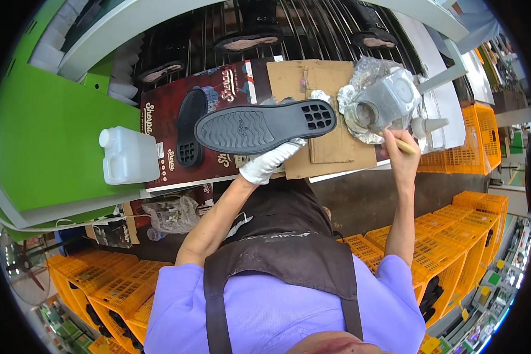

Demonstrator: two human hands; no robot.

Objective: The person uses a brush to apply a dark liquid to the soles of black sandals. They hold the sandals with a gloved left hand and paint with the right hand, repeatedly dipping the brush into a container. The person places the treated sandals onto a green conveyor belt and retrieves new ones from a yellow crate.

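My left hand [270,165], in a white glove, grips a black shoe sole [236,131] from its near edge. The sole's ridged tread faces up, and its square-pocketed end points right. My right hand [402,158] is bare and closed round the tan handle of a brush [405,147]. The brush's tip is hidden at the mouth of a clear plastic container [395,93], which lies tilted amid crumpled foil and film. Left of the held sole, a second black sole [189,135] rests on the printed dark red cardboard [159,112].
A white jug [130,156] stands at the table's left, beside a green surface [59,135]. Brown cardboard [336,159] covers the middle. A nozzle-capped bottle [429,126] is by my right hand. Black shoe uppers [251,36] sit on the rollers beyond. Orange crates [448,230] stand behind me.
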